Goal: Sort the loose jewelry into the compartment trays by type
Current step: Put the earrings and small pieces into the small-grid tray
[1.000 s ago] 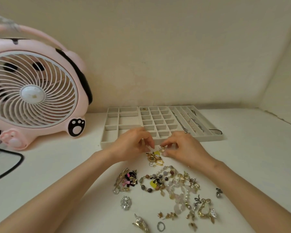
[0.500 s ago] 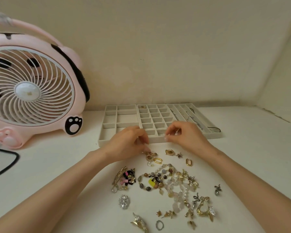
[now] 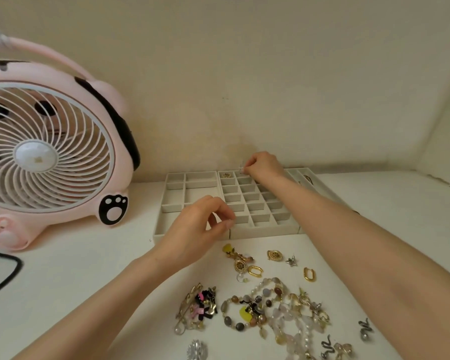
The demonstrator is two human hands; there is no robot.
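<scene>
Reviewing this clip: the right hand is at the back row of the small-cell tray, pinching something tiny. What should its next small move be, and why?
Probably lower and release. The right hand pinches a small silver piece just above a back-row cell of the small-cell tray, beside the cell holding a gold round earring, so dropping it there seems the natural next step.

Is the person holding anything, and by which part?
The right hand pinches a small silvery piece above the back row of the grid tray; which part is too small to tell. Whether the left hand, fingers curled, holds anything cannot be told.
</scene>
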